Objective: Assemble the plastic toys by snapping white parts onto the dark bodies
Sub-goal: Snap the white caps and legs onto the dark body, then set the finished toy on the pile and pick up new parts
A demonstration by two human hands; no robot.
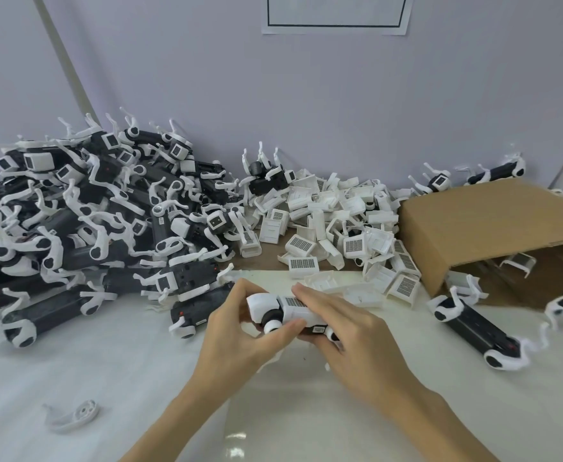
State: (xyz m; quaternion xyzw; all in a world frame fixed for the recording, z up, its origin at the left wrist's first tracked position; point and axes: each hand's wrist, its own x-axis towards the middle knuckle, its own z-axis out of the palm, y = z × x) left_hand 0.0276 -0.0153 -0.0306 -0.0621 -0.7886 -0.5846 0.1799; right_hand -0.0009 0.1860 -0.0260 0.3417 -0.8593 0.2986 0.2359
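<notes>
Toy (pixel 293 313) held in both hands: smooth white plastic shell over a dark matt plastic body. Heap of assembled toys (pixel 90 211): the same matt dark bodies with glossy white plastic limbs. Loose white parts (pixel 340 235): moulded plastic, some with a fine grid texture. Box (pixel 480 225): matt brown corrugated cardboard. Table cover (pixel 106 378): glossy white sheet showing soft reflections. Wall (pixel 306 95): matt, pale.

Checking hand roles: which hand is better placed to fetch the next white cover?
Right, probably. The right hand lies nearer the loose white covers; the left hand grips the toy at its head end.
</notes>
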